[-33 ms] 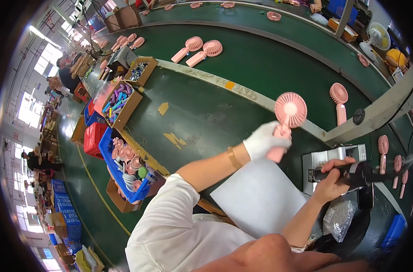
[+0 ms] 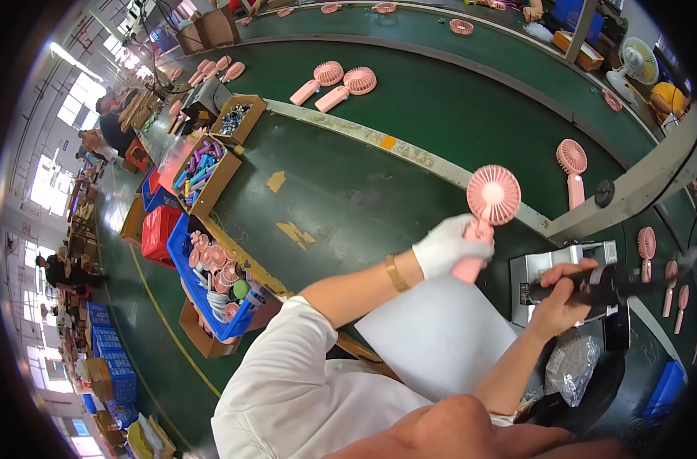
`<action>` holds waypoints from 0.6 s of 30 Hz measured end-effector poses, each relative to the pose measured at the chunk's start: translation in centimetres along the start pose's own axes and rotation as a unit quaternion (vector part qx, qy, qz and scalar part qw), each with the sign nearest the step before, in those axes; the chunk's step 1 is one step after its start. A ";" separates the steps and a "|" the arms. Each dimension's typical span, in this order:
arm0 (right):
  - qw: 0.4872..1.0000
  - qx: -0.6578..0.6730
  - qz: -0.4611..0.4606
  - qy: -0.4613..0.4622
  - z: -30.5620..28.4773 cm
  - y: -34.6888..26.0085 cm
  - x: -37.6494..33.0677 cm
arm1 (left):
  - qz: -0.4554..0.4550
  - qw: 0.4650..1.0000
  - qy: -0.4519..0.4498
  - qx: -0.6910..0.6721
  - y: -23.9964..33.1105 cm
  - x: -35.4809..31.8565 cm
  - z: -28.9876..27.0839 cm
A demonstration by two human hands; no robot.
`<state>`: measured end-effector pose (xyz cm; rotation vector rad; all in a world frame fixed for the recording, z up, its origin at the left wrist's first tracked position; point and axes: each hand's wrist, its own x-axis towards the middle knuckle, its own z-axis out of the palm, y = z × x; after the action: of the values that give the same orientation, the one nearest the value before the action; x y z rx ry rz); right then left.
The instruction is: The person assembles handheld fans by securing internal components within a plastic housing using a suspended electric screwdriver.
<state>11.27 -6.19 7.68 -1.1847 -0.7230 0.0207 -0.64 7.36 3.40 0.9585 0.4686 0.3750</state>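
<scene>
My left hand [image 2: 449, 246], in a white glove, is wrapped round the handle of a pink handheld fan [image 2: 494, 196]. The fan is held up above the green worktable, its round grille at the top. My bare right hand [image 2: 556, 307] grips a black cylindrical electric screwdriver [image 2: 607, 284], lying roughly level at the right. Behind that hand stands a silver metal box [image 2: 521, 269], partly covered by the tool. A white sheet [image 2: 432, 329] lies on the table below my left hand.
Pink fans [image 2: 359, 80] lie on the green conveyor [image 2: 455, 107] beyond the table. A metal post [image 2: 631, 180] rises at right, near a clear plastic bag [image 2: 571, 371]. At left are a blue bin [image 2: 184, 264] of fan parts and a carton [image 2: 214, 191] of coloured pieces.
My left hand and the fan have shifted slightly down and to the right. My right hand and the screwdriver have hardly moved.
</scene>
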 end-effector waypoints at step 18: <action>0.971 0.221 0.071 -0.063 1.3 1.5 -0.2 | -0.110 0.976 -0.050 -0.181 -6.0 -3.0 2.5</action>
<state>10.97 -4.62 6.56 -0.8083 -0.6989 0.3632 -1.22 1.02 0.19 0.5622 0.3932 0.2007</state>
